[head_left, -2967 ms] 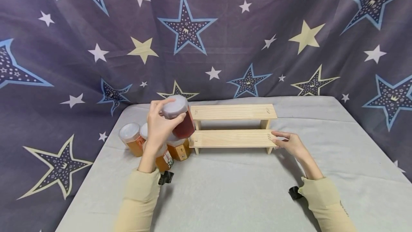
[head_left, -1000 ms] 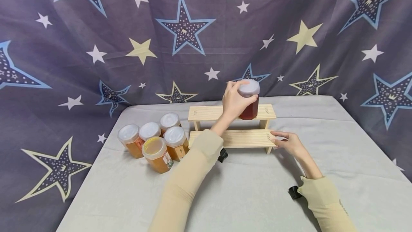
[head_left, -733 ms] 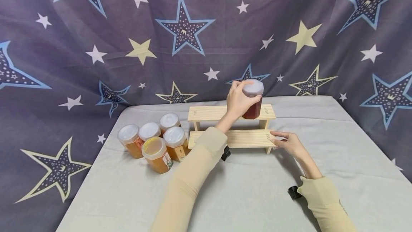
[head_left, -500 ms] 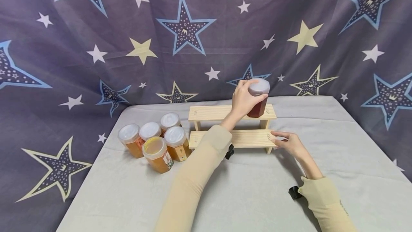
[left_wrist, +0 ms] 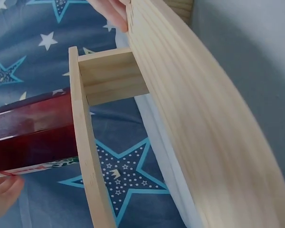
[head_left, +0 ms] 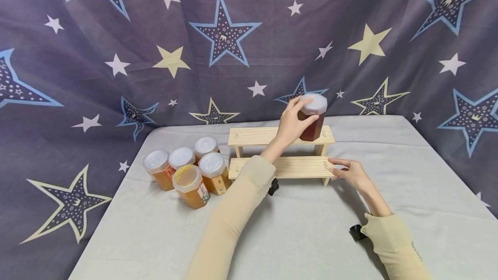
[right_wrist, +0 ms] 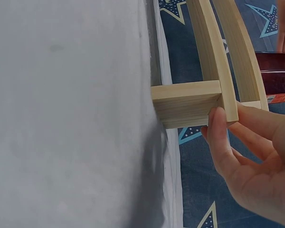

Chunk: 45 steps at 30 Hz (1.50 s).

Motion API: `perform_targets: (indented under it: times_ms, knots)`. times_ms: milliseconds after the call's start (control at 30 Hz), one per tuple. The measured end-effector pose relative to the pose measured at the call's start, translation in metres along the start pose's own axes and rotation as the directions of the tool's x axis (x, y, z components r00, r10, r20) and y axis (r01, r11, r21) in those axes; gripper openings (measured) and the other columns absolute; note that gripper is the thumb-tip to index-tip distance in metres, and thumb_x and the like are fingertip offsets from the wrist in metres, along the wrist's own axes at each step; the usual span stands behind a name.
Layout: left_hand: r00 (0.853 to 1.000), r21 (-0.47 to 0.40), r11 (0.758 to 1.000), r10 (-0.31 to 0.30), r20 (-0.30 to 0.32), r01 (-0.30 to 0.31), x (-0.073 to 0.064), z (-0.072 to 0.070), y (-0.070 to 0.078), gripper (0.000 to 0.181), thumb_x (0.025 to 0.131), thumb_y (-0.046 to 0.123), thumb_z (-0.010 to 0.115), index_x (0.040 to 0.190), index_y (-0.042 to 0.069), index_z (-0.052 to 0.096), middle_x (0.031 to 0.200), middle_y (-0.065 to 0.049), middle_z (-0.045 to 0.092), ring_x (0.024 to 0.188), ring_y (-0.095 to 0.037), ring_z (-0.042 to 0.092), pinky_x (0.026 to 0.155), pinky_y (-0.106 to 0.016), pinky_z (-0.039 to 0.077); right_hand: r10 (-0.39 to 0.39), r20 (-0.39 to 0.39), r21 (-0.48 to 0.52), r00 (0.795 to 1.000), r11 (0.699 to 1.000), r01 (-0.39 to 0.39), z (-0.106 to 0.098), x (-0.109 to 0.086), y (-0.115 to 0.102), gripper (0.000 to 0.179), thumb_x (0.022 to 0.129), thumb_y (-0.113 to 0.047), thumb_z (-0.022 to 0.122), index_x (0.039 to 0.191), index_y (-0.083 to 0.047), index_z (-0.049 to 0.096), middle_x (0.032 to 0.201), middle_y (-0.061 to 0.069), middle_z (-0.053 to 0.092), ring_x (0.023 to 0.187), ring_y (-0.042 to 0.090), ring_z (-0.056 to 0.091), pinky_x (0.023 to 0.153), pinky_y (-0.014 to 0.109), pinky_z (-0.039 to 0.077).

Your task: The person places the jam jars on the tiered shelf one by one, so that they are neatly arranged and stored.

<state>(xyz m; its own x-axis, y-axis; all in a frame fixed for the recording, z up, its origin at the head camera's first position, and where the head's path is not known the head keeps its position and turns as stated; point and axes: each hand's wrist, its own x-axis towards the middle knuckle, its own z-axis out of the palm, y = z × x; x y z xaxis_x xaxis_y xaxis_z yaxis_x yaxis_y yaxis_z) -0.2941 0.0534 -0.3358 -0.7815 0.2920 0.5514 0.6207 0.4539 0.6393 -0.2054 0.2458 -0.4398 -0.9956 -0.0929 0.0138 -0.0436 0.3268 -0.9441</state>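
Note:
A hexagonal jar [head_left: 312,131] of dark red contents with a pale lid stands upright at the right end of the upper board of a two-step wooden rack [head_left: 282,167]. My left hand [head_left: 289,124] holds the jar near its lid, thumb in front and fingers at the far left side. In the left wrist view the base of the jar [left_wrist: 38,133] meets the upper board. With my right hand [head_left: 352,174] I pinch the right end of the lower board. The right wrist view shows my right hand [right_wrist: 251,161] with thumb and fingers on opposite faces of that board.
Several amber jars with pale lids, such as the front jar [head_left: 191,187], stand grouped left of the rack on a table [head_left: 303,232] with a light grey cloth. A dark curtain [head_left: 249,33] with stars hangs behind and along the left.
My left hand has carried the dark red jar from beside the amber group rightward to the upper board. In the last half second it shifted slightly left against the jar. My right hand stays put.

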Motion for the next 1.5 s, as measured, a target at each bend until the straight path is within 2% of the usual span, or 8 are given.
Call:
perform_targets:
  times_ms: [267,567,733,867,1000,1200,1300,1500]
  knots:
    - [0.989,-0.014,0.996,0.083,-0.121,-0.086,-0.011,-0.008,0.002,0.033,0.078,0.021,0.067,0.109,0.009,0.062,0.118,-0.011,0.05,0.11,-0.02,0.049,0.09,-0.023,0.04,0.005,-0.005,-0.037,1.0,0.999,-0.005,-0.001,0.0,-0.004,0.042,0.084,-0.003,0.055,0.12,0.016,0.043,0.115,0.034,0.047,0.062,0.011,0.062,0.065,0.026,0.051]
    - [0.985,-0.102,0.986,0.115,-0.128,-0.128,-0.029,-0.021,0.005,0.023,0.078,0.013,0.065,0.099,0.006,0.065,0.11,-0.009,0.055,0.106,-0.017,0.05,0.091,-0.021,0.037,-0.089,0.001,0.049,0.996,0.995,0.089,-0.004,0.001,0.005,0.042,0.081,-0.011,0.062,0.114,0.011,0.052,0.103,0.029,0.058,0.061,0.009,0.061,0.059,0.022,0.05]
    - [0.994,-0.142,0.984,0.106,-0.016,-0.107,-0.04,-0.032,0.008,0.022,0.078,0.014,0.064,0.099,0.006,0.065,0.112,-0.009,0.054,0.107,-0.018,0.049,0.09,-0.022,0.038,-0.03,-0.009,-0.01,0.999,0.999,0.03,-0.002,0.001,0.0,0.043,0.082,-0.008,0.059,0.116,0.015,0.048,0.108,0.034,0.052,0.062,0.007,0.061,0.063,0.025,0.051]
    - [0.989,-0.138,0.988,0.09,0.117,-0.074,-0.049,-0.044,0.009,0.023,0.079,0.015,0.064,0.101,0.007,0.064,0.115,-0.01,0.053,0.11,-0.018,0.047,0.09,-0.024,0.038,0.015,-0.004,-0.033,1.0,0.999,-0.015,-0.001,0.002,-0.004,0.041,0.084,-0.002,0.054,0.119,0.016,0.044,0.113,0.035,0.048,0.063,0.006,0.061,0.065,0.028,0.051]
    - [0.969,-0.084,0.995,0.067,0.237,-0.049,-0.061,-0.058,0.011,0.026,0.081,0.021,0.063,0.105,0.011,0.063,0.118,-0.006,0.051,0.113,-0.016,0.044,0.095,-0.029,0.034,0.008,0.002,-0.031,1.0,0.999,-0.008,-0.001,0.002,-0.003,0.041,0.084,-0.002,0.055,0.119,0.016,0.043,0.113,0.035,0.048,0.062,0.007,0.061,0.064,0.027,0.051]
    - [0.92,0.028,0.997,0.053,0.389,-0.069,-0.081,-0.086,0.013,0.034,0.082,0.028,0.061,0.113,0.016,0.059,0.122,-0.004,0.048,0.116,-0.016,0.041,0.098,-0.033,0.031,0.015,-0.005,-0.053,1.0,0.998,-0.015,-0.003,0.001,-0.003,0.04,0.083,-0.001,0.055,0.118,0.015,0.045,0.11,0.035,0.05,0.063,0.009,0.062,0.065,0.029,0.051]
    - [0.909,0.079,0.994,0.03,0.417,-0.069,-0.093,-0.102,0.011,0.037,0.082,0.031,0.06,0.117,0.018,0.057,0.123,-0.003,0.047,0.117,-0.016,0.04,0.097,-0.036,0.032,0.021,-0.004,-0.054,1.0,0.998,-0.021,-0.003,0.002,-0.001,0.04,0.083,-0.001,0.055,0.118,0.015,0.046,0.11,0.035,0.05,0.063,0.008,0.062,0.065,0.028,0.051]
    - [0.93,0.109,0.989,0.049,0.365,-0.095,-0.112,-0.129,0.004,0.037,0.08,0.028,0.063,0.115,0.017,0.058,0.12,-0.004,0.05,0.114,-0.017,0.043,0.095,-0.038,0.034,0.017,-0.006,-0.053,1.0,0.998,-0.017,-0.001,0.001,0.001,0.04,0.084,-0.002,0.055,0.119,0.014,0.046,0.111,0.034,0.05,0.063,0.009,0.062,0.064,0.026,0.051]
